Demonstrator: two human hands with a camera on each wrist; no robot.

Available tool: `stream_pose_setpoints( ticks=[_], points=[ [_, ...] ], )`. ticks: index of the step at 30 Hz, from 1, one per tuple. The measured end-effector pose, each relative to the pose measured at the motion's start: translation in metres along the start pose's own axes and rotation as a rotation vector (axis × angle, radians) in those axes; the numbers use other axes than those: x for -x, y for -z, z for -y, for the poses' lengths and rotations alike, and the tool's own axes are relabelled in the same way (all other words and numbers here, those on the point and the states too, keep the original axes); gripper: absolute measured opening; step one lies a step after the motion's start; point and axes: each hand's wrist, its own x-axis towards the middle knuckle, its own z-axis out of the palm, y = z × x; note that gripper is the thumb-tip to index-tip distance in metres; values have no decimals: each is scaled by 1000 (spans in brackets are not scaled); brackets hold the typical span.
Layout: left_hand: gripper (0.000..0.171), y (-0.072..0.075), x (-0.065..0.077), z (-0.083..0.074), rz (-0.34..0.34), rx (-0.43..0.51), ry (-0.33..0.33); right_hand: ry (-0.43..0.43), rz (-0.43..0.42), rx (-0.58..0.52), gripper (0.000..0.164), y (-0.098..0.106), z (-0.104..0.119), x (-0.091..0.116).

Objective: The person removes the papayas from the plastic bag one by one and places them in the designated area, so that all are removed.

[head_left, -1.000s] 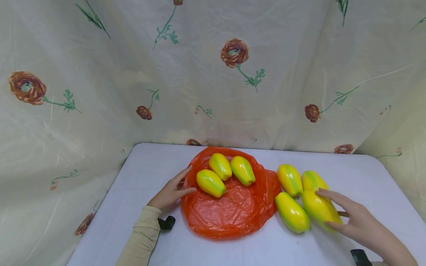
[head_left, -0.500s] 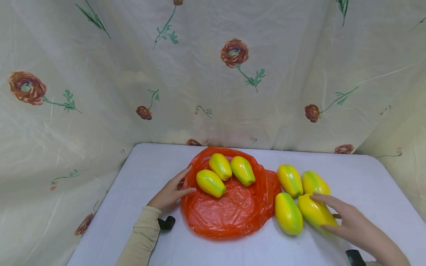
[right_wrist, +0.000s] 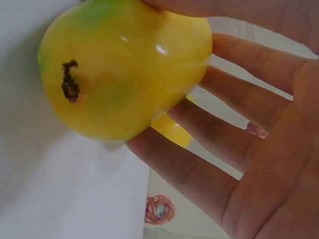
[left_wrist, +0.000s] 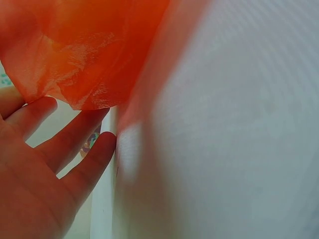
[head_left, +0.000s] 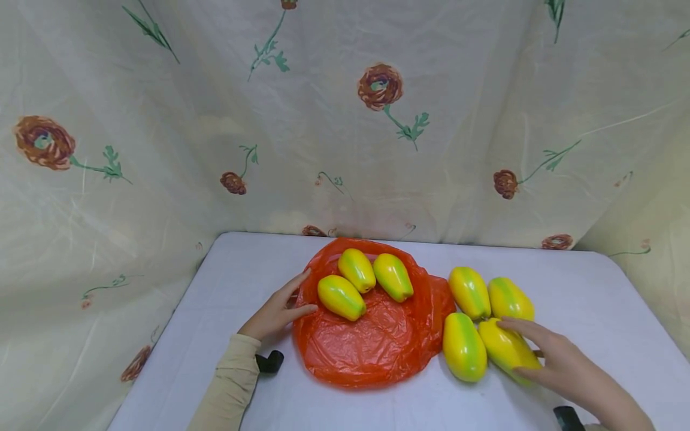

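Observation:
A red plastic bag lies spread on the table, with three yellow-green papayas on it near its far side. At its left edge rests my left hand, fingers extended; in the left wrist view the fingertips touch the bag's rim. My right hand spans the nearest-right papaya between thumb and fingers. A dark stem mark shows on that papaya in the right wrist view. Another papaya lies against its left side.
Two more papayas, one beside the bag's right edge and one to its right, lie just behind. The white table ends at a flowered curtain. Black wrist devices show, one by the left sleeve.
My right hand has moved left with its papaya, and the papaya beside it has shifted left and turned more upright in view. The left hand and bag have stayed put.

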Motion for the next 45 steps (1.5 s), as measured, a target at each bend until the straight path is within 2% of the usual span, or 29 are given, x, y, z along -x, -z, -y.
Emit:
stream_pose_setpoints(
  ticks=[18, 27, 34, 45],
  points=[
    [83, 0, 1, -1, 5, 15, -2, -38, 17, 12, 79, 1, 2, -3],
    [83, 0, 1, -1, 4, 15, 13, -29, -7, 15, 77, 3, 2, 1],
    [83, 0, -2, 3, 5, 0, 0, -37, -38, 22, 82, 7, 4, 3],
    [83, 1, -2, 3, 7, 7, 2, -25, -92, 36, 79, 7, 14, 5]
  ],
)
